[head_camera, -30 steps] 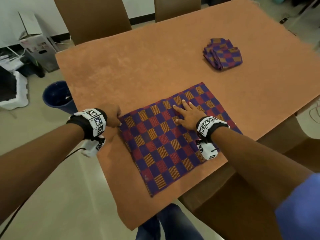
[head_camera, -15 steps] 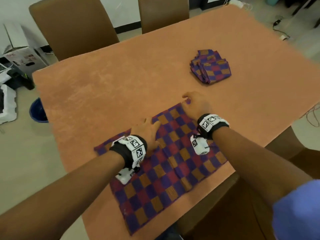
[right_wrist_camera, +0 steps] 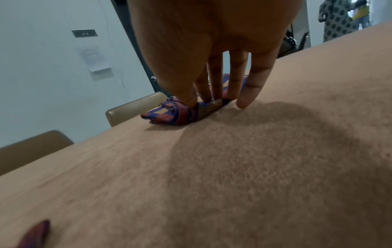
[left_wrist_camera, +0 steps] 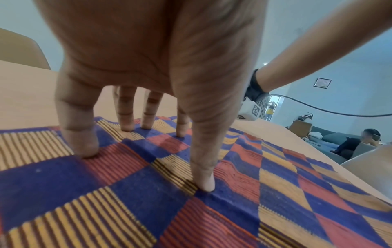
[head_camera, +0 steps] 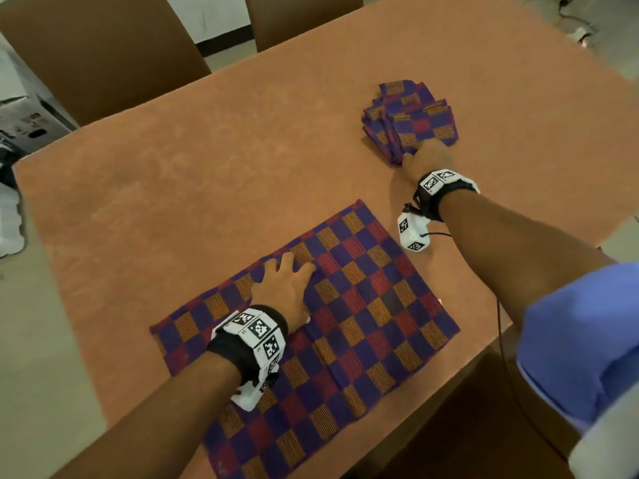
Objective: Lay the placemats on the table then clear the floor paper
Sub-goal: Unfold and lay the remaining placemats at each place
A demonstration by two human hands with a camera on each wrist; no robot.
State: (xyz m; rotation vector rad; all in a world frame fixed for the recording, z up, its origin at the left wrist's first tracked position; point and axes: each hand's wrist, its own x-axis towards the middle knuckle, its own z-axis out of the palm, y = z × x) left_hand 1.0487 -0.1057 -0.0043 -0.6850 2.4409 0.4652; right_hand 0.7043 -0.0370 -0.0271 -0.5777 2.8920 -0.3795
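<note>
The table (head_camera: 207, 160), covered in an orange-brown cloth, fills most of the head view, with a wide bare stretch on its left and far sides and bare room to the right of the folded stack. Two brown chairs (head_camera: 100, 53) stand against its far edge. One checked placemat (head_camera: 363, 316) lies spread flat near the table's near edge, its near corner reaching that edge; a few low creases run across it. The folded placemats (head_camera: 415, 119) sit in a stack well beyond it, toward the far right, apart from the spread one. The left hand (head_camera: 287, 288) rests on the spread placemat near its far-left edge, fingers straight and splayed, tips pressing the cloth, gripping nothing. The right hand (head_camera: 425, 160) is at the near edge of the stack, thumb and fingers pinching the folded edge while the little finger (right_wrist_camera: 252, 89) touches the bare table beside it.
</note>
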